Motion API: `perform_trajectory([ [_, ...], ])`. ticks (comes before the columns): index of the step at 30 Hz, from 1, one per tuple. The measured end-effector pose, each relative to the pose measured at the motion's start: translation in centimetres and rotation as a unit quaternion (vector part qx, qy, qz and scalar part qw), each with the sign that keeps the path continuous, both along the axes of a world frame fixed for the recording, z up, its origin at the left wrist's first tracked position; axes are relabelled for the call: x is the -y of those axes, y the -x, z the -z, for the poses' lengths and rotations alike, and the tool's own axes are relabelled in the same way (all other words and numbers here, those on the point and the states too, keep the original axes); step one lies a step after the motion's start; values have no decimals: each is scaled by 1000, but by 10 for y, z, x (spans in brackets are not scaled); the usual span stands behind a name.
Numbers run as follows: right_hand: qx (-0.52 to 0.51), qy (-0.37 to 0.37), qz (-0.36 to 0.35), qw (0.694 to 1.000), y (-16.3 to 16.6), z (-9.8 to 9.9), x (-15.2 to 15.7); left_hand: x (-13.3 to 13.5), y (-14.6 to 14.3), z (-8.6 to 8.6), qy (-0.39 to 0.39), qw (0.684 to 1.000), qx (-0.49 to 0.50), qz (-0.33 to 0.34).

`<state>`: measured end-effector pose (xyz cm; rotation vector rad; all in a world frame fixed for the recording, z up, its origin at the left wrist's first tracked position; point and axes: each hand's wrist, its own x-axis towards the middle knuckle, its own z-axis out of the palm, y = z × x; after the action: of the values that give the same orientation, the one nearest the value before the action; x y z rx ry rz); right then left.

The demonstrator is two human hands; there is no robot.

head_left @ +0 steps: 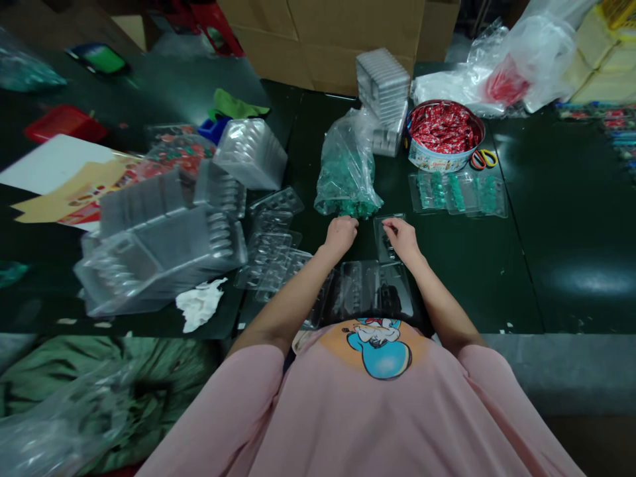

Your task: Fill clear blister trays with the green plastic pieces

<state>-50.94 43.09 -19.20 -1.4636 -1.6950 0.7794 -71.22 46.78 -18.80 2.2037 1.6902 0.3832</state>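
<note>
My left hand (pixel 342 235) is closed at the mouth of a clear plastic bag (pixel 348 146) of small green pieces (pixel 362 209). Whatever its fingers hold is hidden. Over a clear plastic blister tray (pixel 382 246), my right hand (pixel 401 240) pinches with thumb and fingertips; anything between them is too small to name. More clear trays (pixel 355 285) lie against the table edge by my body. To the right, several trays filled with green pieces (pixel 460 193) lie side by side.
A round tin (pixel 442 159) of red packets stands behind the filled trays, with scissors (pixel 484 159) beside it. Stacks of clear trays (pixel 163 245) crowd the left, near a crumpled white tissue (pixel 199 303). Another tray stack (pixel 382 86) stands before a cardboard box (pixel 328 40).
</note>
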Motion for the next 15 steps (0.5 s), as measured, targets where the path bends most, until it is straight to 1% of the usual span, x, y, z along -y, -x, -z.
perform_trajectory([
  [1,-12,7,0,1000,1,-1,0,1,-2,-1,8,998,64,-27],
  [2,-30,19,-1,999,3,-1,0,2,-5,-2,23,988,141,-57],
  [3,-55,33,-1,998,4,-1,0,4,-8,-3,46,969,225,-86],
  [5,-124,66,-6,990,8,1,-2,7,-15,-5,109,910,379,-127],
  [6,-165,83,-11,983,10,2,-3,9,-19,-7,141,878,436,-140],
  [7,-206,101,-18,973,13,3,-4,10,-23,-8,170,850,477,-147],
  [9,-277,133,-25,951,16,6,-6,11,-29,-11,215,810,525,-152],
  [10,-304,143,-21,942,17,7,-7,12,-32,-13,225,798,538,-153],
  [12,-338,148,0,929,18,10,-7,13,-36,-15,222,790,549,-160],
  [15,-339,128,31,932,17,13,-7,19,-42,-15,183,803,539,-174],
])
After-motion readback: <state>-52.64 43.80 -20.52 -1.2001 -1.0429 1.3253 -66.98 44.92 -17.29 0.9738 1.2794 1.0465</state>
